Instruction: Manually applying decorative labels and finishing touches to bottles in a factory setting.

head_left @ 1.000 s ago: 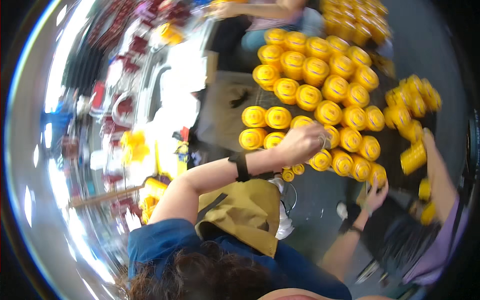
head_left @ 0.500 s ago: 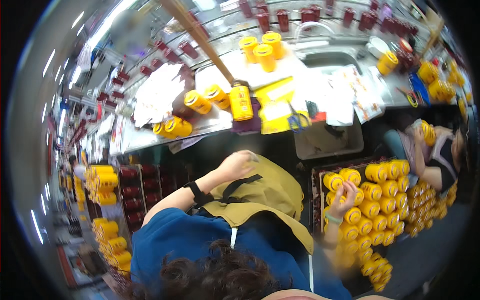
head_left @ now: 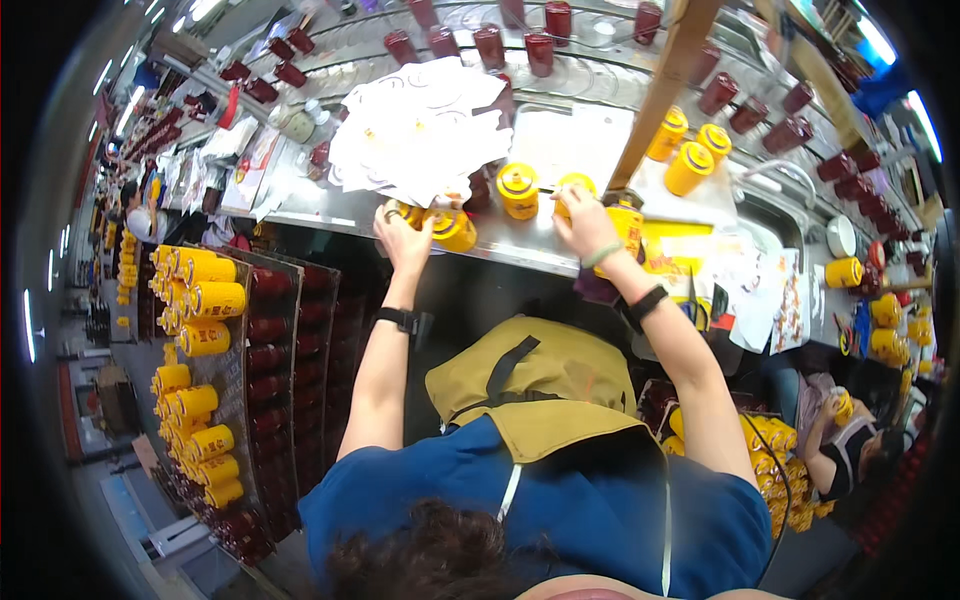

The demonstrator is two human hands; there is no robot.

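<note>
The person wears a blue shirt (head_left: 430, 480) and a tan apron (head_left: 545, 370), with a dark band on each wrist. Both forearms reach up to a metal tabletop (head_left: 500, 243). At its near edge the left hand (head_left: 404, 240) grasps a yellow can (head_left: 408, 213), thumb and fingers to either side of it. A second can (head_left: 455, 232) lies just beside the thumb. The right hand (head_left: 585, 232) touches another can, the right-hand can (head_left: 577, 183), with its fingers at the near side; whether they grip it I cannot tell. Between the hands, a little farther in, stands a lone can (head_left: 519, 192). Just right of the right hand is a taller yellow container (head_left: 625, 225), by the foot of a wooden post (head_left: 665, 90).

Behind the left hand spreads a heap of white paper pieces (head_left: 415, 130). Three more yellow cans (head_left: 690, 168) stand beyond the post. To the left, a rack of yellow cans (head_left: 215, 299) juts out; to the right, a seated co-worker (head_left: 845, 440) holds a yellow thing. Farthest back, dark red cups (head_left: 540, 52) stand in rows.
</note>
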